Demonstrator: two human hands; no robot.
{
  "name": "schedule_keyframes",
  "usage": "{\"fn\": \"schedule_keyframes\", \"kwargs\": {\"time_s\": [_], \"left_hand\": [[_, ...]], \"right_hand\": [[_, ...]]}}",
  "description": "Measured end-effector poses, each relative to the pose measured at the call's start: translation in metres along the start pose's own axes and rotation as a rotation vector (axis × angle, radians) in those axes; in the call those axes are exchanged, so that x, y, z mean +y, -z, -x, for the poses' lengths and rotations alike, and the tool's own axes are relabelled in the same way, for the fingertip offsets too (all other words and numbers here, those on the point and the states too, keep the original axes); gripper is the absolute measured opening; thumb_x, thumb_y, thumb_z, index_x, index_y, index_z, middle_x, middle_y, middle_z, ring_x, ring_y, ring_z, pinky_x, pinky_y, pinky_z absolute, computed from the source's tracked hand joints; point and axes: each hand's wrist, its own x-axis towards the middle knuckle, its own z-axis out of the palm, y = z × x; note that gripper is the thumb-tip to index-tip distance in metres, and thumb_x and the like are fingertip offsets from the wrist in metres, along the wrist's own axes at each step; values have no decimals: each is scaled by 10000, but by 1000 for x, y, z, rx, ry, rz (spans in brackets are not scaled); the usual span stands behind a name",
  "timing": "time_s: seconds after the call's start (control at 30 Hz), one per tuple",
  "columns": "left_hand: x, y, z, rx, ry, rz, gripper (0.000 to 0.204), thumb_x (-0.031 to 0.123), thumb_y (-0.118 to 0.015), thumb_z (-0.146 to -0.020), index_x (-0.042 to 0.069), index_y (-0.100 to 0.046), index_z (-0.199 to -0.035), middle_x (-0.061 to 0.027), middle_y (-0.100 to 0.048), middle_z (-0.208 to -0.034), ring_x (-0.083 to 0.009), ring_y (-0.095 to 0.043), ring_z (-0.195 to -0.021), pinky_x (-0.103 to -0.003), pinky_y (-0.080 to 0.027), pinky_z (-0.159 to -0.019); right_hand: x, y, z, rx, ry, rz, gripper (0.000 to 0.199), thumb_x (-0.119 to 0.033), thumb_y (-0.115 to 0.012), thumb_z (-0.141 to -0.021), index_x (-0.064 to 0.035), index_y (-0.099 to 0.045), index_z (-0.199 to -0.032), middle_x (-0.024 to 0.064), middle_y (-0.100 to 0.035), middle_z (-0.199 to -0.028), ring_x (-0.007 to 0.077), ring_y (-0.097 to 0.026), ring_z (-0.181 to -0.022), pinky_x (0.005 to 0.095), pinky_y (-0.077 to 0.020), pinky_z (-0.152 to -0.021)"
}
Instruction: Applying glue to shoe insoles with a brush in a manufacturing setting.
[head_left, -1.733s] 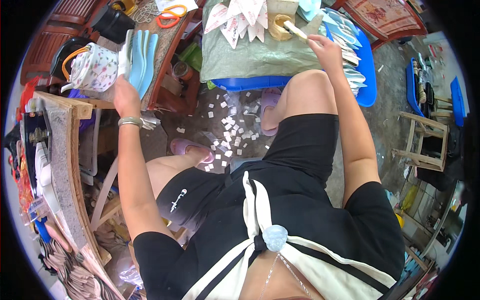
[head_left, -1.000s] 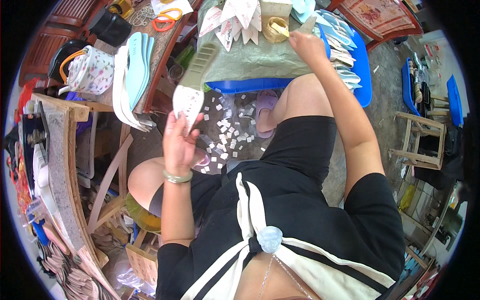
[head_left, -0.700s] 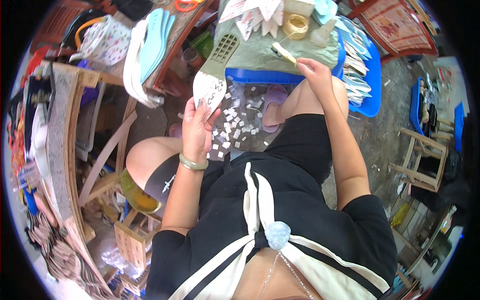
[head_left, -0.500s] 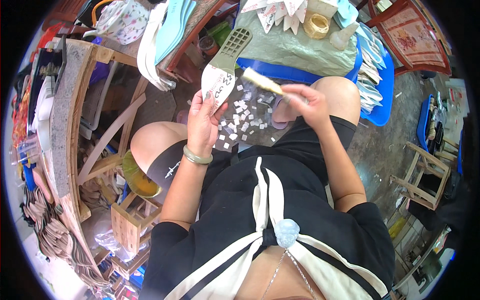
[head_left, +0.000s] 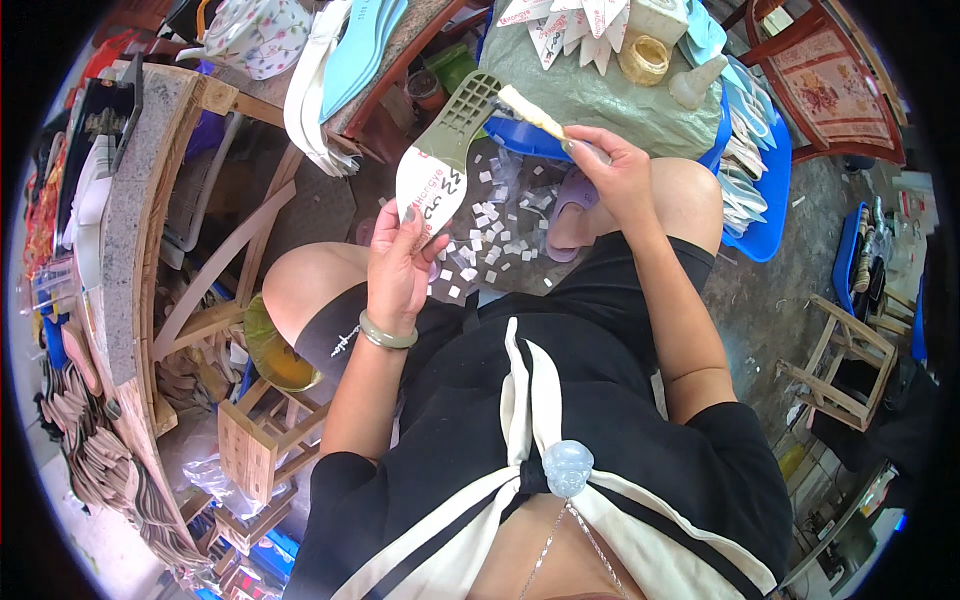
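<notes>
Hands: left hand point(head_left: 398, 262) grips the insole point(head_left: 441, 160), right hand point(head_left: 617, 172) holds a brush point(head_left: 532, 109) on it.

A grey concrete floor point(head_left: 760, 300) lies in daylight. A rough wooden workbench point(head_left: 130, 240) stands at left, a small wooden stool point(head_left: 840, 365) at right.
</notes>
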Motion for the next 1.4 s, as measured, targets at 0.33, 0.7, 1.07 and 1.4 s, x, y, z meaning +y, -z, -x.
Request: {"fn": "schedule_keyframes", "kwargs": {"time_s": [0.33, 0.7, 1.07, 1.4], "left_hand": [[18, 13, -3, -55, 90, -360, 259, 177, -589, -912, 59, -542, -1137, -36, -650, -956, -78, -629, -761, -203, -538, -643], [7, -2, -11, -80, 116, -455, 239, 167, -596, -906, 32, -566, -1102, -26, -639, -940, -66, -595, -769, -210, -521, -667], [-3, 5, -2, -25, -40, -862, 125, 119, -573, -912, 22, -591, -990, -17, -616, -815, -65, -546, -676, -200, -448, -609], [-3, 15, 15, 0, -574, -1220, 101, 65, -580, -892, 7, -616, -966, -41, -607, -783, -95, -556, -675, -231, -449, -618]], "right_hand": [[4, 35, -29, -125, 45, 236, 201, -118, -658, -826, -29, -690, -1003, 15, -684, -887, 45, -584, -786, 198, -465, -718], [-12, 20, -22, -481, 360, 132, 200, -140, -684, -785, -65, -697, -970, 87, -698, -878, 150, -657, -773, 261, -501, -716], [-17, -12, 17, -269, 397, 178, 184, -149, -692, -775, -84, -701, -947, 105, -689, -819, 208, -661, -686, 280, -509, -645], [18, 30, -26, -190, -90, 278, 201, -153, -661, -811, -26, -705, -960, -1, -672, -812, 46, -566, -754, 208, -458, -700]]}}
